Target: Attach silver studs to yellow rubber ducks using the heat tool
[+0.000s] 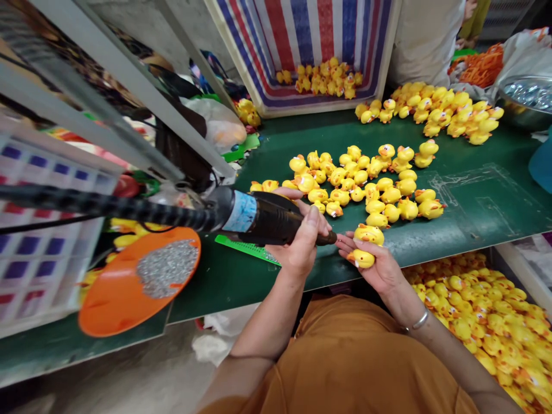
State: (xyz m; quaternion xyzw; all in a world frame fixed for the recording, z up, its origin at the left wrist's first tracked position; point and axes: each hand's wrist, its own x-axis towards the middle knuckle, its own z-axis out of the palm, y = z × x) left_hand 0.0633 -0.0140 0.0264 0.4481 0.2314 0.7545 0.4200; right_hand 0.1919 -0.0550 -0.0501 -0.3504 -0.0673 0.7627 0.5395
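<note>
My left hand (pixel 301 241) is wrapped round a black power screwdriver (pixel 276 218) with a strip of light-blue tape, its tip pointing at my right hand. Palm up, my right hand (pixel 382 267) holds two small yellow toy ducks, the upper duck (pixel 370 234) lying by the fingers and the lower duck (pixel 361 259) under the thumb. The screwdriver's tip is close to the right fingertips; whether it touches anything I cannot tell. Beyond both hands, many loose toy ducks (pixel 390 195) lie on the green tabletop (pixel 487 190).
An orange dish (pixel 107 299) of small silvery pieces and a green perforated strip (pixel 241 248) are at left. Behind stands a stripe-lined crate (pixel 276 106) with ducks. A duck-filled bin (pixel 491 316) is at lower right, a metal bowl (pixel 517 118) at far right. A black corrugated hose (pixel 107 207) crosses from the left.
</note>
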